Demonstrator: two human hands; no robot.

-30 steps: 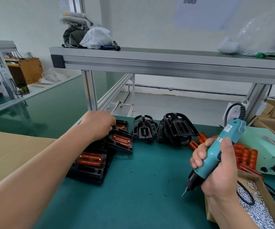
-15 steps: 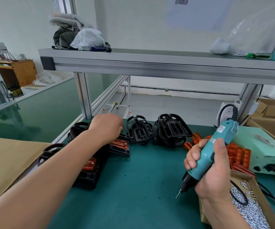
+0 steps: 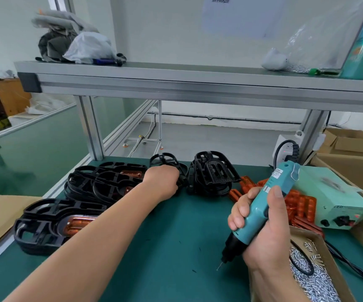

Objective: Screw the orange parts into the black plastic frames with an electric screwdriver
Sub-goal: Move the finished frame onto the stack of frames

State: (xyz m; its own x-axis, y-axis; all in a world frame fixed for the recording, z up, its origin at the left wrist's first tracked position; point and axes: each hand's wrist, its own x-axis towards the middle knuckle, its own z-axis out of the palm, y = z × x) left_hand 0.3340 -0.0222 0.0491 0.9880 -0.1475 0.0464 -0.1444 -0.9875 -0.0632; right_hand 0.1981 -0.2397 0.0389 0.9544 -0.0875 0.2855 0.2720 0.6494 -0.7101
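Fetching next blank: left hand (image 3: 162, 182) curled on 1 empty black frame (image 3: 164, 158) at 12 o'clock, right hand (image 3: 261, 232) wrapped round the screwdriver (image 3: 271, 201), bit down; next move needs that frame at centre plus 1 orange part (image 3: 300, 205) from 2 o'clock.

1. Table mat (image 3: 165, 236): plain dark green.
2. Frames (image 3: 102, 184): solid black.
3. Parts (image 3: 300, 205): translucent orange, ribbed.
4. Electric screwdriver (image 3: 263, 205): teal body, black nose, white label with dark print.
5. Power box (image 3: 333, 197): pale mint green, black knobs.
6. Cardboard box (image 3: 302, 233): brown; screws (image 3: 322, 286) inside are silver.
7. Shelf (image 3: 198, 88): silver-grey, black end cap (image 3: 29, 82).
8. Paper (image 3: 241, 16) on a white wall (image 3: 165, 29): black-and-white square code pattern.
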